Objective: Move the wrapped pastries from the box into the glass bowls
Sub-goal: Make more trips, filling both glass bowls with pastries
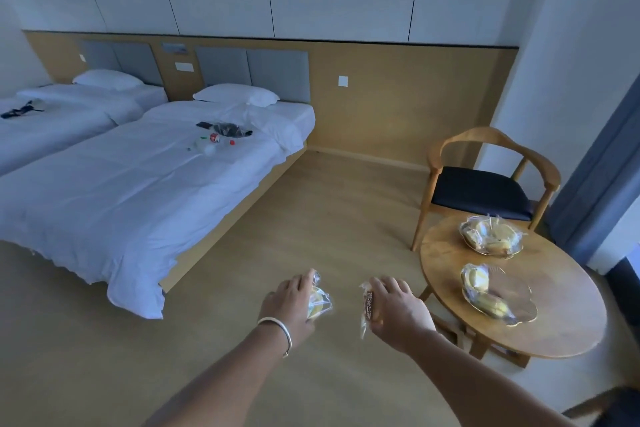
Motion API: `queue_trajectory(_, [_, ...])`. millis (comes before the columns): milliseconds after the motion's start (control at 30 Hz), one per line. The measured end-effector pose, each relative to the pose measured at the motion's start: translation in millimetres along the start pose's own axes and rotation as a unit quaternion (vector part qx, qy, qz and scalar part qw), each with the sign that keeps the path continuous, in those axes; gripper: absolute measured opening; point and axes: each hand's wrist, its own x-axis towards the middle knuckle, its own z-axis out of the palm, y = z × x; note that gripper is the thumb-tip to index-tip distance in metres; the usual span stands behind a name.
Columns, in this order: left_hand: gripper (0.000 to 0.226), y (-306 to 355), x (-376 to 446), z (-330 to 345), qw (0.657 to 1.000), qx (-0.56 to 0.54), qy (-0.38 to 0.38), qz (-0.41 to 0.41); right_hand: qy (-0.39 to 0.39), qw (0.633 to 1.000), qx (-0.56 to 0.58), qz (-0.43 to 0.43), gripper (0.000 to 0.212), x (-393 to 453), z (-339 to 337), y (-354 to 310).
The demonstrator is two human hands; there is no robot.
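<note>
My left hand point(289, 303), with a silver bangle on the wrist, is closed on a clear-wrapped yellow pastry point(319, 302). My right hand point(398, 310) grips another wrapped pastry point(367, 307) with dark print on its wrapper. Both hands hover above the floor, left of a round wooden table point(561, 329). On the table stand two glass bowls: the near bowl point(512, 291) holds two wrapped pastries, and the far bowl point(491, 234) holds several. The box is out of view.
A wooden chair with a dark seat point(481, 191) stands behind the table. Two white beds are at the left; the nearer bed point(138, 191) carries a bottle and small items. A grey curtain point(602, 184) hangs at the right. Another chair's edge shows at bottom right.
</note>
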Motion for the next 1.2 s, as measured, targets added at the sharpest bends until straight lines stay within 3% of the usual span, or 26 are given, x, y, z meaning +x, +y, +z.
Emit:
queue_trajectory(333, [0.080,-28,142,-8,1.000,0.002,-0.013,0.017,-0.012,1.000,0.001,0.009,0.060,134,-1,15])
queue_trajectory(667, [0.080,-68,339,-21,0.997,-0.019,-0.004,0.078,0.013,0.996,-0.019,0.083,0.053,304,-11,40])
queue_trajectory(867, [0.075,-85,437,-33,0.994,-0.010,-0.017,0.105,0.027,0.993,-0.005,0.113,0.059,382,-21,48])
queue_trajectory(1200, [0.068,-20,559,-26,0.983,0.000,-0.052,0.177,0.038,0.982,0.022,0.186,0.063,442,-33,135])
